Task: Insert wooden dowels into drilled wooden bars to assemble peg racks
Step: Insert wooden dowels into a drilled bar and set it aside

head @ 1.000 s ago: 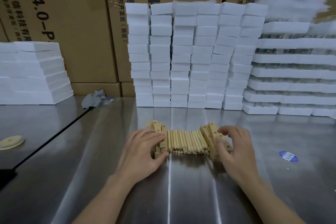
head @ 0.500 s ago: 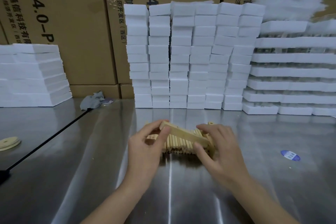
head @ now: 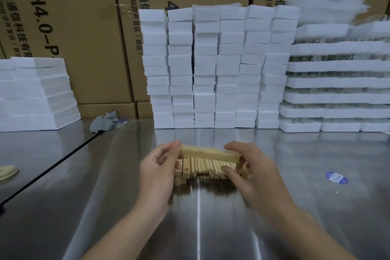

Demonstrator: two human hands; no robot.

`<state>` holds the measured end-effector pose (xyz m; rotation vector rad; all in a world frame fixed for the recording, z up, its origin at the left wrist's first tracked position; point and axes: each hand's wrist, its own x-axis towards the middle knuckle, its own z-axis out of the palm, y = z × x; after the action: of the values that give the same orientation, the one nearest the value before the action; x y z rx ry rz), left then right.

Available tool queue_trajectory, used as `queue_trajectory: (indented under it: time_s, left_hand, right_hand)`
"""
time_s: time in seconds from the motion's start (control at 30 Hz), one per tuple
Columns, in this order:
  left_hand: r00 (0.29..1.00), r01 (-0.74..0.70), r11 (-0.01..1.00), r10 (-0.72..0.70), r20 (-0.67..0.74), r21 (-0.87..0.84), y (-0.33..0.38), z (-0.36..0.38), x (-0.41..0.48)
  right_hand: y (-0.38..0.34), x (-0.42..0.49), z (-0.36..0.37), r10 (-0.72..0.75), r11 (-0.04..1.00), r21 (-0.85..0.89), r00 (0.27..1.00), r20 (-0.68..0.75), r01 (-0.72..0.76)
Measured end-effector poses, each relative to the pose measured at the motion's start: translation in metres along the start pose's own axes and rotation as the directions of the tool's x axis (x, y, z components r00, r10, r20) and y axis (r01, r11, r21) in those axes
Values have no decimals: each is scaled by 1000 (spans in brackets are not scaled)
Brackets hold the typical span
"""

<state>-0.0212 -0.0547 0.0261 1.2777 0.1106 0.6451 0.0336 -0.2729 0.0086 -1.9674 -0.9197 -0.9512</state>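
Two hands lift one wooden bar over the dowels.

Head view: the left hand [head: 157, 173] pinches the left end of the wooden bar [head: 209, 153] between thumb and forefinger, while the right hand [head: 257, 173] curls its fingers over the right end, thumb low beside the dowels [head: 204, 167]. The bar hangs crosswise just above them, sloping down to the right. The dowels lie side by side on the steel table [head: 198, 228], with drilled bars [head: 185, 164] stacked at their left edge. White foam blocks [head: 211, 69] stand stacked behind, against cardboard boxes [head: 84, 27]. A blue sticker [head: 336, 177] lies well to the right.
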Motion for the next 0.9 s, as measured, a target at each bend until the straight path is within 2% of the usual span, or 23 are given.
queue_trajectory:
  time_s: [0.1,0.2,0.33,0.43,0.63,0.77,0.9]
  left_hand:
    - [1000,12,1000,-12,18,17,2,0,1]
    - [996,-35,998,31,80,44,4,0,1]
    - [987,-86,994,75,144,74,3,0,0]
    - [983,-99,994,90,161,51,4,1,-1]
    - [981,-102,993,91,174,57,3,-1,0]
    - [971,-1,1000,4,240,-15,8,-2,-1]
    - [947,70,996,-51,318,-48,10,2,-5]
  right_hand:
    - [-2,1,1,97,990,101,995,-21,-94]
    - [-4,4,0,220,952,226,975,-32,-207]
    - [-5,4,2,395,842,396,919,10,-366]
    - [-7,6,0,455,768,485,889,47,-419]
    - [-14,7,-2,461,754,497,885,65,-430]
    - [-15,6,0,456,762,489,888,59,-424]
    - [-23,-5,8,304,856,370,931,204,-360]
